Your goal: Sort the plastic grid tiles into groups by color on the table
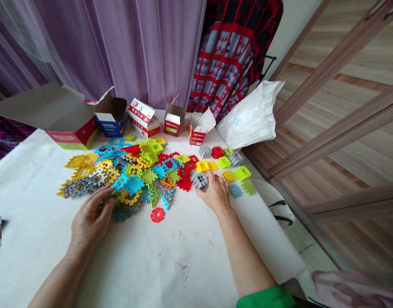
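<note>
Grey window-piece stack (199,181) lies just left of your right hand (217,191), the nearer one, toward the bench's (145,265) right edge; thumb and forefinger curl beside it, grip unclear. Your left hand (95,210): half-curled by the pile (132,185), hold hidden, cannot tell.

I record notched flat plastic tiles (148,176) in yellow, grey, sky blue, lime green and red. Near me, the round slotted plastic disc (161,215) is uniformly red. My right cloth sleeve (263,298) is green; the table covering (135,269) is white. Far left, one rectangular cardboard carton (111,129) is blue with white lettering. Far: pleated curtain (151,51), plain purple; right of it, draped cloth (227,60), red grid over dark and pale blocks.
</note>
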The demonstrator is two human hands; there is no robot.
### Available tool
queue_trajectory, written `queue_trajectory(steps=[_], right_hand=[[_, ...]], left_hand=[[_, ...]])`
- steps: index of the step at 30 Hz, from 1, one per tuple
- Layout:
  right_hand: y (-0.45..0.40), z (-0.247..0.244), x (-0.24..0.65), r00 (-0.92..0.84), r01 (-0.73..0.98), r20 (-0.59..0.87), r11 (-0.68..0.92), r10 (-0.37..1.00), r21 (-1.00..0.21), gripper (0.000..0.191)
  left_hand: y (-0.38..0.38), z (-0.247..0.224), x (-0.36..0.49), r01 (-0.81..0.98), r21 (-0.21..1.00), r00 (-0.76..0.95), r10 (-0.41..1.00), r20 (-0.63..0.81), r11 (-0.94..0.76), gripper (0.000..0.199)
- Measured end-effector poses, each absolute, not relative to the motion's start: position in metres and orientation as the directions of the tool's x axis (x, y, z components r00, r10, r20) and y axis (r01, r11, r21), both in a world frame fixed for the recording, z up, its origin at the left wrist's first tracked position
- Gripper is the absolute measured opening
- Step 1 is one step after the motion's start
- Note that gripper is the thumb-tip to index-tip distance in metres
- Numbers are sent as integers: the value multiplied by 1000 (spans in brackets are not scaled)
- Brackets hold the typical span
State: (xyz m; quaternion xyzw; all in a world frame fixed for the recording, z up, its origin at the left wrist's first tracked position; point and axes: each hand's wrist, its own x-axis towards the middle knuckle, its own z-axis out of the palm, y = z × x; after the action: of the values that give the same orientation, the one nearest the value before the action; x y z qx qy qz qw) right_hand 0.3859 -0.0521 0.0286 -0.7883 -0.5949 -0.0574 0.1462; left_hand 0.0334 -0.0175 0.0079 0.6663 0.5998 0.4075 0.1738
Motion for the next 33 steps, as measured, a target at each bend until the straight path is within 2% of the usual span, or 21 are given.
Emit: queue_trajectory(steps=[15,23,29,33], right_hand=[[-55,27,373,389,921,290,-356,874,-161,70],[-58,35,372,447,894,269,-418,853,-162,64],[-59,40,369,481,877,203,-466,853,-118,66],[-61,41,370,475,880,215,-459,853,-120,65]], left_hand=[[-18,11,36,652,729,-70,941,330,-207,39],[-19,11,36,656,719,-54,936,347,-229,36],[-17,7,34,667,714,-62,938,340,-215,42],[-17,8,35,665,715,-66,937,343,-215,44]])
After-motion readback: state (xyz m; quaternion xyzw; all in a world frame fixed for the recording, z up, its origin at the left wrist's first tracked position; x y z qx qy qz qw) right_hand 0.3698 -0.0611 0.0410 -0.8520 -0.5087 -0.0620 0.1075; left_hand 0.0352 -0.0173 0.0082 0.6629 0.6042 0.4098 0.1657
